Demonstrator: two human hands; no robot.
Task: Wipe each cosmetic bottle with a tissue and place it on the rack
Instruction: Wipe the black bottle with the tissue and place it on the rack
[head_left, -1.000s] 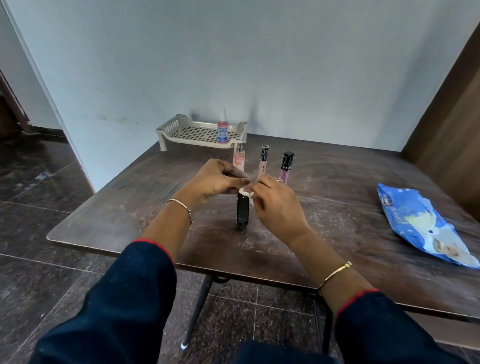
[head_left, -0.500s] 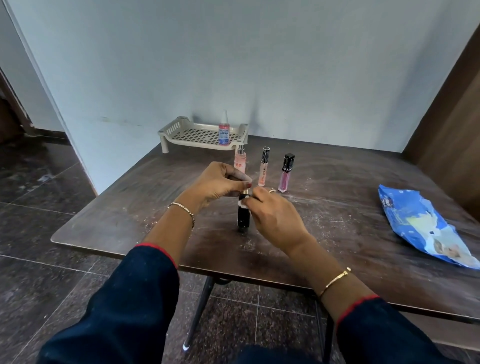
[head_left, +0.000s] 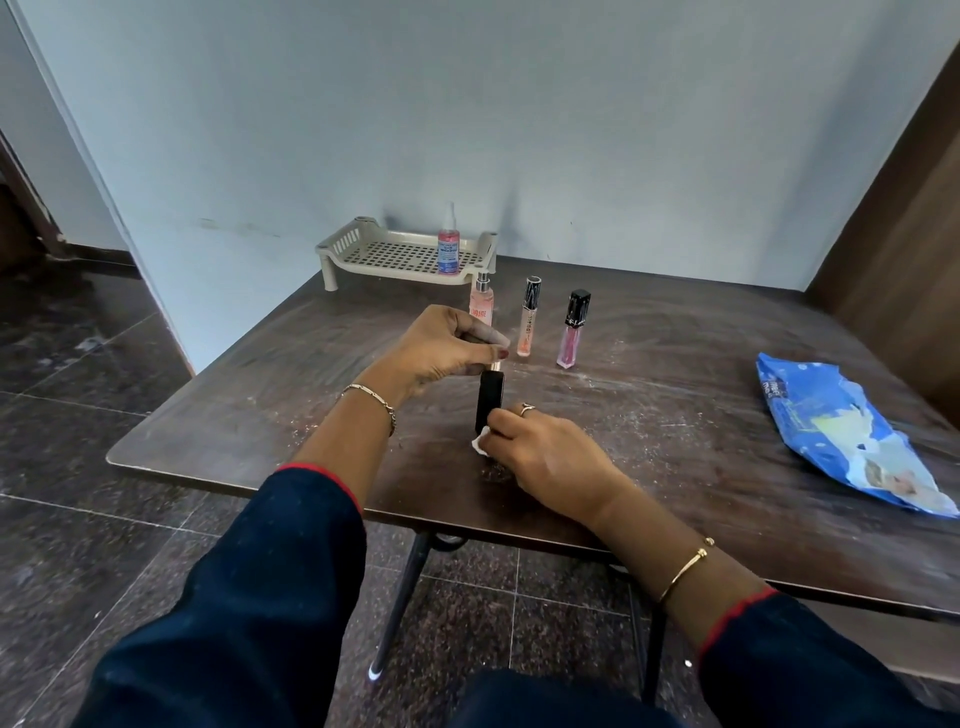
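Head view: your left hand (head_left: 441, 345) is pinching the black bottle (head_left: 489, 400) upright by its cap, steadying it while, below, your right hand (head_left: 545, 457) is pressing tissue (head_left: 480, 448) against it.

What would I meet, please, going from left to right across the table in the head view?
Beige rack → peach gloss tube → pink gloss tube → blue tissue pack.

The left hand (head_left: 441, 345) covers the black bottle (head_left: 490, 402) top, the right hand (head_left: 550, 457) most of the tissue (head_left: 479, 446).
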